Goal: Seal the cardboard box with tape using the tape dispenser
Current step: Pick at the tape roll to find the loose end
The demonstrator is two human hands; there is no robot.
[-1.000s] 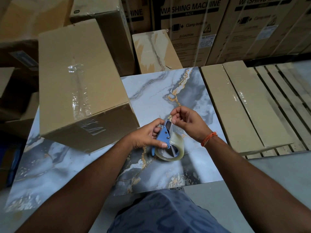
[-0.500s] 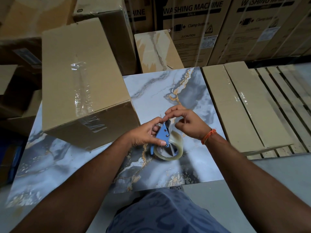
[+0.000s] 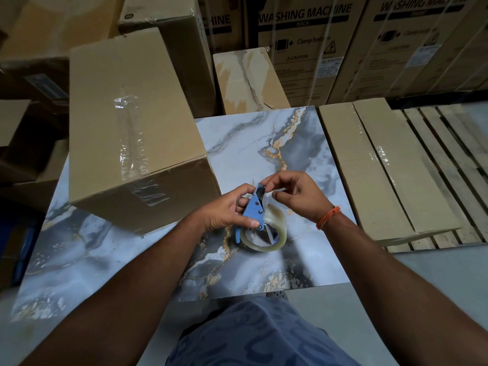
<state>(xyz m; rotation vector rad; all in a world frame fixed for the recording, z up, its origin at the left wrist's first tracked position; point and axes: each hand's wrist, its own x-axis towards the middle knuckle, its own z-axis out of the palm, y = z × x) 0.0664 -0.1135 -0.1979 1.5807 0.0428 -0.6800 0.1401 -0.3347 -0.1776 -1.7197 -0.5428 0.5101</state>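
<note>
A blue tape dispenser (image 3: 254, 209) with a roll of clear tape (image 3: 274, 233) rests on the marble-patterned table (image 3: 264, 143) in front of me. My left hand (image 3: 227, 210) grips the dispenser's blue body. My right hand (image 3: 298, 194) pinches at the tape end by the dispenser's cutter tip. A large cardboard box (image 3: 126, 122) stands on the table to the left of my hands, with a crinkled strip of clear tape running along its top and down its near side.
Two long flat cartons (image 3: 375, 165) lie on a wooden pallet (image 3: 449, 159) to the right. A small torn box (image 3: 245, 80) stands behind the table. Washing-machine cartons (image 3: 306, 43) line the back. More boxes stack at the left.
My right hand's fingers shifted from above the dispenser's tip to its right side, still working at the tape end. My left hand and the dispenser stayed nearly in place.
</note>
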